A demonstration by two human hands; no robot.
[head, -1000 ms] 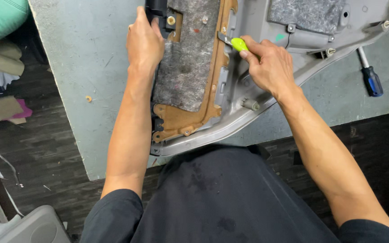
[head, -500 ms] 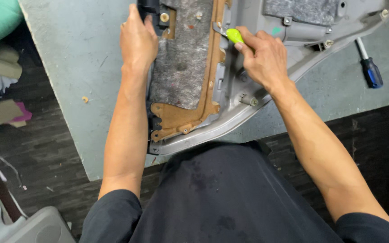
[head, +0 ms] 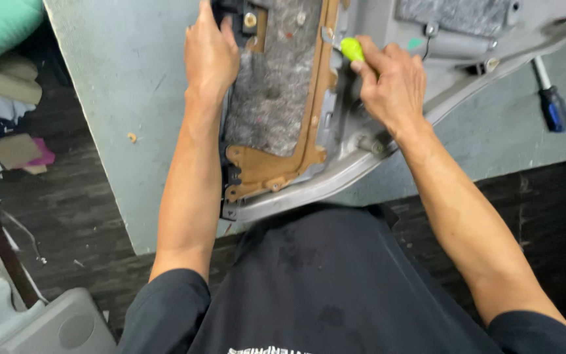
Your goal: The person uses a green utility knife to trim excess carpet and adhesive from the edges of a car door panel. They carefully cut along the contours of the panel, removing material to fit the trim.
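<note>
Door panel (head: 361, 111) on desk (head: 132, 98): left hand (head: 209, 56) stayed flat, fingers together; right hand (head: 391, 85) still pinched green-handled tool (head: 352, 49), shifted slightly farther.

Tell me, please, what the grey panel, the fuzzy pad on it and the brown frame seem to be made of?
The grey panel looks like moulded plastic, matt, with formed ribs and curved edges. The fuzzy pad seems to be felt or a similar fibre mat: mottled grey and rough. The brown frame may be pressed fibreboard or plastic; its flat tan surface leaves that open.
</note>
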